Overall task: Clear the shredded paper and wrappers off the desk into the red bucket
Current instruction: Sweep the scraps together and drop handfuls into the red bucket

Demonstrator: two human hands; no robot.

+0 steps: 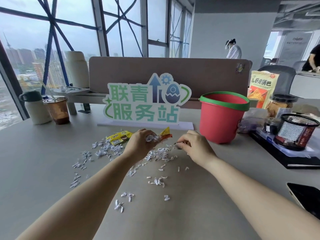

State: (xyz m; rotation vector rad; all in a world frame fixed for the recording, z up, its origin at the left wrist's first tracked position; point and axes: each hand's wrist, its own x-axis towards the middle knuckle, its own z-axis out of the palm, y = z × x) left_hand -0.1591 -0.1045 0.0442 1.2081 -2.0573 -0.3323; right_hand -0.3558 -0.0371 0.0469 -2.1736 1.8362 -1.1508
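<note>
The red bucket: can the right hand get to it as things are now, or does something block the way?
Probably yes. The red bucket stands open-topped just beyond the right hand, with only bare desk between them; nothing blocks it.

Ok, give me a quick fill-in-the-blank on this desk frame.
The bucket has a ____ rim.
The left hand holds shredded paper and an ____ wrapper.
The yellow wrappers lie to that hand's ____.
Missing words: green; orange; left.

Soft window daylight, wide-angle warped edges
</note>
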